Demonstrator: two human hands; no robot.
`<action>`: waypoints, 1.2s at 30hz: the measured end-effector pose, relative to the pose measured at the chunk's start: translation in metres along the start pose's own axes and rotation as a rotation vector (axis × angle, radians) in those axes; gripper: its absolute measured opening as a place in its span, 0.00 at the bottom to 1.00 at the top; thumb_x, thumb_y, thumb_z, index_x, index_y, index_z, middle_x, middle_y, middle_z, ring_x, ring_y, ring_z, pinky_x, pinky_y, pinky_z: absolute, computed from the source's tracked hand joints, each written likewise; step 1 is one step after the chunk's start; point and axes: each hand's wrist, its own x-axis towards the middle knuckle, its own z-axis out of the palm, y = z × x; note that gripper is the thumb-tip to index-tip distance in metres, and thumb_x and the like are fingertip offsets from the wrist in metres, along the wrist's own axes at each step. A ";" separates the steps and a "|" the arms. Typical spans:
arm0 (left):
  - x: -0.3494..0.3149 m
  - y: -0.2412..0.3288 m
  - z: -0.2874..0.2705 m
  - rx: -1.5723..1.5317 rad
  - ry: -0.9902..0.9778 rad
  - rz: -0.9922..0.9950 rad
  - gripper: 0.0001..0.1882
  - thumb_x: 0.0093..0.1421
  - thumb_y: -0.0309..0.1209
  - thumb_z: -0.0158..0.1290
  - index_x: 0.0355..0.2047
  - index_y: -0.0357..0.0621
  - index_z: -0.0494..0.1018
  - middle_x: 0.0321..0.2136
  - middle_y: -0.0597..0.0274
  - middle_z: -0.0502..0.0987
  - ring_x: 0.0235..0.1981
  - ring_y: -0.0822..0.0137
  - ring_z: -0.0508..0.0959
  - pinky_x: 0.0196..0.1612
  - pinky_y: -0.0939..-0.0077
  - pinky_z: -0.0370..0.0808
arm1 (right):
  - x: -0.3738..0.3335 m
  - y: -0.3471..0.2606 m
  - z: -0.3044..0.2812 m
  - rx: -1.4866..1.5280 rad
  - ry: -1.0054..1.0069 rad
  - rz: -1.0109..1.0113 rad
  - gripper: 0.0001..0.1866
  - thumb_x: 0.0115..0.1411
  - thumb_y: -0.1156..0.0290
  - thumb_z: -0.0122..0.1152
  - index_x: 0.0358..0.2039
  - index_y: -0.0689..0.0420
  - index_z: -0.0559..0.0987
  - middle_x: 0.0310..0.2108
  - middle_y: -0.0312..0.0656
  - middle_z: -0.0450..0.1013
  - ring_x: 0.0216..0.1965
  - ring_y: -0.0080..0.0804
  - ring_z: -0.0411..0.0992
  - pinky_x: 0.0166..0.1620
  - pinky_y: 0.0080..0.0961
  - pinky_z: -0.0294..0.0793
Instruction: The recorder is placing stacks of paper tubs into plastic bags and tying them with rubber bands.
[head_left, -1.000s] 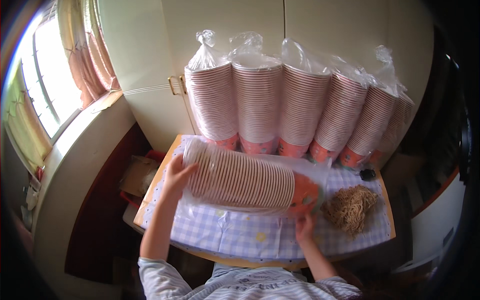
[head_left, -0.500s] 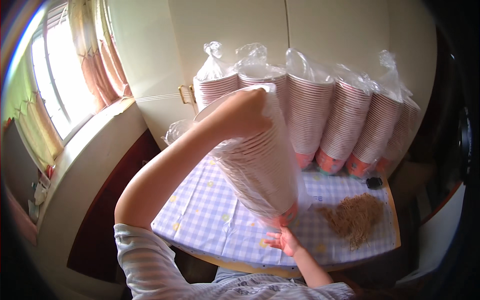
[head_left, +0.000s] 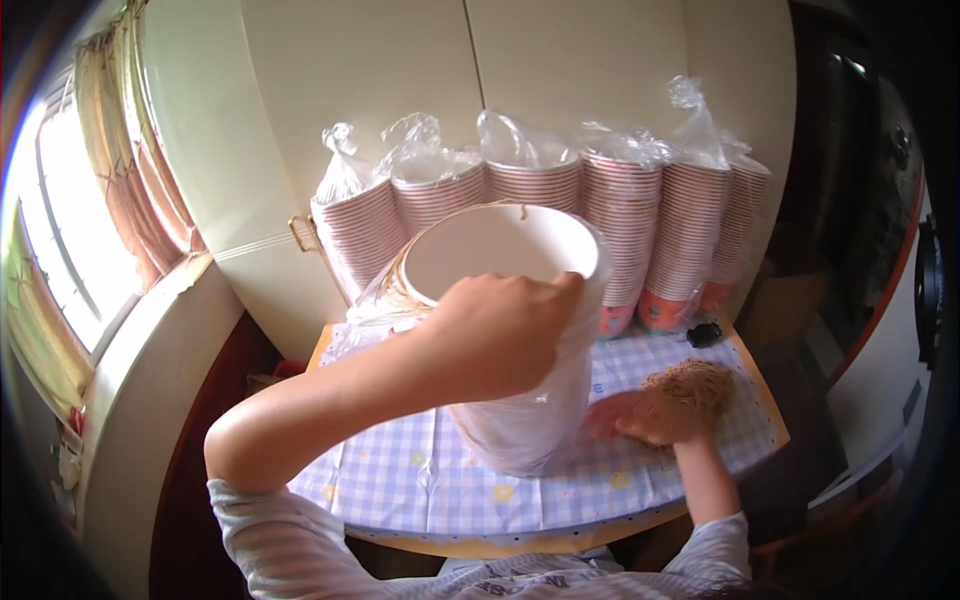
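Observation:
A tall stack of white paper tubs (head_left: 500,250), wrapped in a clear plastic bag (head_left: 520,430), stands on the table in front of me. My left hand (head_left: 510,335) is closed on the bag at the near right of the stack's rim; its fingertips are partly hidden. Tan bands hang at the rim's left side. Low at the stack's right, my right hand (head_left: 645,415) is open, its fingers stretched toward the bag and slightly blurred. It holds nothing I can see. Just behind it lies a heap of tan rubber bands (head_left: 705,380), partly covered by the hand.
A row of several bagged tub stacks (head_left: 625,220) lines the table's far side against a pale cabinet (head_left: 370,60). A small black object (head_left: 704,334) sits near the right edge of the checked tablecloth (head_left: 400,490). At left is a curtained window (head_left: 75,200).
The tub stack has gone from tilted to upright, and its base now meets the table. My right hand has left the base and moved right, beside the rubber bands. The view has shifted.

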 end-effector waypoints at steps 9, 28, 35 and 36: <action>-0.066 -0.062 -0.052 0.126 -0.010 0.051 0.43 0.36 0.45 0.63 0.53 0.51 0.58 0.53 0.55 0.57 0.56 0.52 0.56 0.57 0.59 0.56 | 0.047 -0.172 0.010 -1.104 0.269 -0.682 0.25 0.46 0.64 0.63 0.45 0.57 0.69 0.43 0.40 0.68 0.45 0.32 0.65 0.47 0.26 0.65; -0.043 -0.097 -0.097 -0.182 0.637 -0.051 0.07 0.59 0.31 0.42 0.31 0.41 0.68 0.25 0.64 0.74 0.25 0.77 0.71 0.27 0.82 0.67 | 0.107 -0.201 0.061 -1.291 0.061 -0.611 0.08 0.54 0.66 0.54 0.29 0.58 0.73 0.24 0.37 0.72 0.30 0.27 0.71 0.37 0.26 0.67; -0.019 -0.092 -0.136 -0.498 0.721 -0.029 0.07 0.60 0.33 0.39 0.29 0.46 0.63 0.17 0.67 0.68 0.16 0.79 0.64 0.18 0.87 0.59 | 0.100 -0.263 0.047 -1.145 0.092 -0.300 0.20 0.50 0.54 0.60 0.31 0.59 0.72 0.12 0.27 0.61 0.15 0.14 0.58 0.19 0.15 0.56; -0.016 -0.095 -0.141 -0.467 0.698 -0.011 0.07 0.61 0.34 0.39 0.29 0.47 0.63 0.17 0.70 0.66 0.18 0.81 0.63 0.19 0.87 0.59 | 0.101 -0.269 0.040 -1.134 0.027 -0.254 0.24 0.46 0.54 0.64 0.36 0.60 0.72 0.12 0.27 0.60 0.16 0.15 0.57 0.20 0.15 0.55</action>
